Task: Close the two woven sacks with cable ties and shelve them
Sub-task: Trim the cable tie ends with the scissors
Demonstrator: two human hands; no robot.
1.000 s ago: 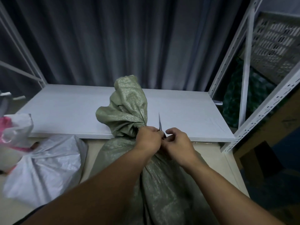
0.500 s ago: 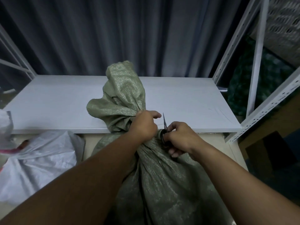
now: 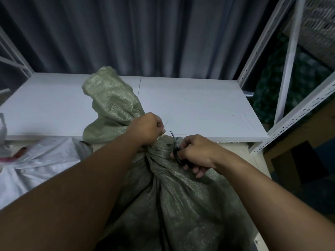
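A green woven sack (image 3: pixel 177 205) stands in front of me, its bunched top (image 3: pixel 112 102) leaning over the white shelf board (image 3: pixel 208 109). My left hand (image 3: pixel 146 129) is clenched around the sack's gathered neck. Just to the right, my right hand (image 3: pixel 195 153) holds small black-handled scissors (image 3: pixel 175 145), blades pointing up beside the neck. The cable tie at the neck is hidden by my hands. A thin dark strand (image 3: pixel 139 87) rises behind the sack top; I cannot tell what it is. A second, white woven sack (image 3: pixel 36 169) lies on the floor at the left.
The white metal rack has perforated uprights (image 3: pixel 257 51) at the right and a slanted beam (image 3: pixel 299 113) at the shelf's right end. A grey curtain (image 3: pixel 145 33) hangs behind the shelf. A pink-and-white bag (image 3: pixel 3 156) sits at the far left edge.
My left hand has moved up onto the sack's neck and closed around it. My right hand has drawn slightly down and right with the scissors. The sack top leans further left.
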